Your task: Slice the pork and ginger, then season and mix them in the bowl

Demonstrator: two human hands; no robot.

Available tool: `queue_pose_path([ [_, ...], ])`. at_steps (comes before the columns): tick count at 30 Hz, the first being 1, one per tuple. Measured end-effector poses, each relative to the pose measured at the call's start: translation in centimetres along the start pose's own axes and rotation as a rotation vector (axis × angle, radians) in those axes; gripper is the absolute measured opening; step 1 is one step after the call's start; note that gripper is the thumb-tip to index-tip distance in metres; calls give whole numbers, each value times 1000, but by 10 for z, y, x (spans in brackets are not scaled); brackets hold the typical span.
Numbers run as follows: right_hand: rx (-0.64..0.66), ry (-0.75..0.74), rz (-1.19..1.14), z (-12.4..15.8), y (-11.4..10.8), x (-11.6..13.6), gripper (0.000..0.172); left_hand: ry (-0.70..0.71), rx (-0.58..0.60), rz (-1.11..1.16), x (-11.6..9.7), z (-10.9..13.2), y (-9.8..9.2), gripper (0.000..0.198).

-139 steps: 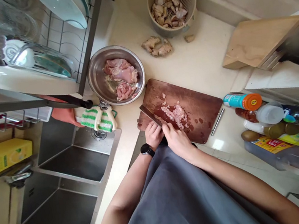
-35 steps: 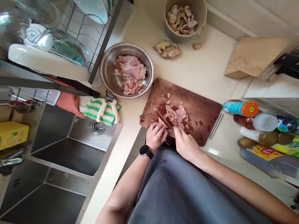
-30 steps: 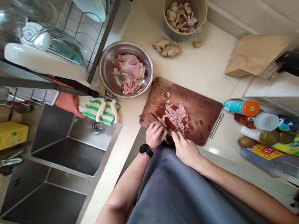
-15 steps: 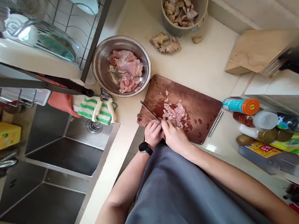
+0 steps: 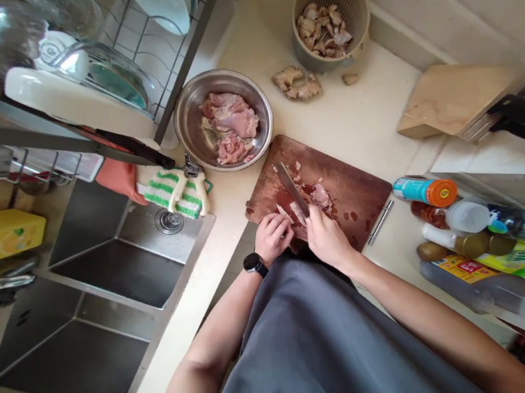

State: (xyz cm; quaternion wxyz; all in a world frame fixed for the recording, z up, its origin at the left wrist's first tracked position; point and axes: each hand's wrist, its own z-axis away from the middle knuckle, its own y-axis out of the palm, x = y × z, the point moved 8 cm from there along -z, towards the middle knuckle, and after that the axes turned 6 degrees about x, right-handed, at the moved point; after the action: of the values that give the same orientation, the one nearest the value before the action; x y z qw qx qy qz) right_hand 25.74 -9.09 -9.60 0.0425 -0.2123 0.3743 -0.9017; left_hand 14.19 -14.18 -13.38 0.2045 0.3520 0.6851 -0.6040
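Observation:
My right hand (image 5: 328, 239) grips a kitchen knife (image 5: 292, 190) by its handle, and the blade slants up and left over the brown cutting board (image 5: 359, 196). Chopped raw meat (image 5: 320, 197) lies just right of the blade, with smaller bits scattered around it. At the board's near left edge, my left hand (image 5: 272, 237), with a black watch on its wrist, is closed with fingers curled. A strip of raw meat (image 5: 284, 213) shows at those fingertips; the rest of it is hidden.
Beyond the board stands a metal bowl (image 5: 181, 136) of raw meat. Ginger (image 5: 297, 84) and a strainer basket (image 5: 356, 4) of pale brown pieces are farther back. A knife block (image 5: 458, 97) and several bottles (image 5: 466, 213) are on the right; a double sink (image 5: 119, 276) and dish rack (image 5: 191, 53) are left.
The knife has moved right, away from my left hand, and now lies across the chopped meat, which looks split into smaller groups. The whole view has shifted slightly.

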Motion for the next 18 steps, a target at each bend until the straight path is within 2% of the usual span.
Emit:
queue_pose_path([
  [2, 26, -11, 63, 16, 8, 1, 43, 12, 6, 0, 1, 2, -1, 16],
  [6, 163, -27, 211, 47, 38, 5, 50, 44, 12, -23, 4, 2, 1, 8],
  [10, 231, -16, 279, 62, 56, 4, 54, 86, -15, -76, 2, 2, 2, 10],
  [13, 256, -3, 273, 50, 53, 9, 51, 58, -37, -94, 2, 3, 2, 11],
  [18, 194, -40, 198, -2, 22, 37, 45, 51, -41, -57, 3, 3, 1, 18],
])
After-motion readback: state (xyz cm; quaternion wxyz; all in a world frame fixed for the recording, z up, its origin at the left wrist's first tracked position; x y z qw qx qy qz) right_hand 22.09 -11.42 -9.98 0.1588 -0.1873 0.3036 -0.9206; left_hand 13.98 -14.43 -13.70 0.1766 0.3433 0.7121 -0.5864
